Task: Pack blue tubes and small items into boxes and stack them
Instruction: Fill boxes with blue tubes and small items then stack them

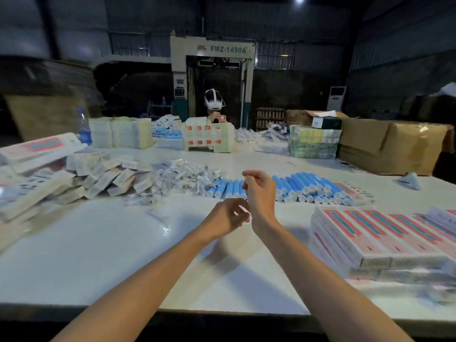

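Head view: blue tubes (296,187), smooth cylinders with white caps, lie in rows on the glossy white table (111,255). Before the tubes, the left hand (229,215) and right hand (260,191) hover with fingers curled; whether they pinch anything cannot be told. Flat pink boxes (370,233) are stacked right of the tubes, crinkly clear packets (182,176) left, in a dim warehouse.

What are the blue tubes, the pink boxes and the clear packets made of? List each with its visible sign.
Blue tubes: likely plastic, going by the smooth blue bodies and white caps.
Pink boxes: printed cardboard, with flat faces, sharp folded edges and a slight sheen.
Clear packets: thin transparent plastic film, judging by the crinkled glints; their contents are too small to tell.
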A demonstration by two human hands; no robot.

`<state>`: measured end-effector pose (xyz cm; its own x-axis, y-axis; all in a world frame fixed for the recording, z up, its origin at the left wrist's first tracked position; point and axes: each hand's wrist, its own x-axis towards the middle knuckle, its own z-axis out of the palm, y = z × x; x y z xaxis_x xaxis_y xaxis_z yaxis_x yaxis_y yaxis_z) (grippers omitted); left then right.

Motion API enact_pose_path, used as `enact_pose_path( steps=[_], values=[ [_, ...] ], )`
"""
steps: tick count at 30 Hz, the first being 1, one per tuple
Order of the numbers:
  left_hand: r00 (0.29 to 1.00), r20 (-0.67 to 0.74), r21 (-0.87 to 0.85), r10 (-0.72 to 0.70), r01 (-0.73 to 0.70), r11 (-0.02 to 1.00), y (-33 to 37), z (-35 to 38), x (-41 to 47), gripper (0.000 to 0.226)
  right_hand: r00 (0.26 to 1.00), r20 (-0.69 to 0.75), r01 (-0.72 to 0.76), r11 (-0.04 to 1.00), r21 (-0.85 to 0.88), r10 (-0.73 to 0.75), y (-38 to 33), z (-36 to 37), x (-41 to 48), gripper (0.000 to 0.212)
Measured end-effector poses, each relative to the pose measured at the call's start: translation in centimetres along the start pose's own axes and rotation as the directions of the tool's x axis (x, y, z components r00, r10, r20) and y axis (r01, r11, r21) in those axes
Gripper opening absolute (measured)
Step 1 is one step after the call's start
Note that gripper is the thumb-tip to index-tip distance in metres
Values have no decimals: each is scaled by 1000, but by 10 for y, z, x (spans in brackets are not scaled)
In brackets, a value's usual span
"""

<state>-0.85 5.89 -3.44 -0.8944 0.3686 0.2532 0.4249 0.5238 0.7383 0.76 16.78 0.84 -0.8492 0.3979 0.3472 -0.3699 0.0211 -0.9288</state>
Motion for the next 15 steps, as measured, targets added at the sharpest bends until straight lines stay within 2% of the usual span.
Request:
enact_pose_path(
  steps=[4, 7, 11, 15],
  values=[
    [987, -72, 45, -142, 145, 988, -32, -33, -9, 25, 996, 20, -85, 995, -44, 86, 49, 32, 3, 25],
    [969, -155, 59, -194, 205, 977, -56, -59, -10, 19, 990, 48, -125, 988, -96, 130, 80, 38, 4, 26],
    [919, -354, 247, -175, 272, 930, -90, -109, 7, 15, 981, 94, -167, 984, -56, 171, 97, 36, 7, 27],
    [852, -518, 507, -74, 376, 776, -117, -167, 47, 30, 978, 155, -129, 990, -58, 136, 98, 38, 5, 28]
  ],
)
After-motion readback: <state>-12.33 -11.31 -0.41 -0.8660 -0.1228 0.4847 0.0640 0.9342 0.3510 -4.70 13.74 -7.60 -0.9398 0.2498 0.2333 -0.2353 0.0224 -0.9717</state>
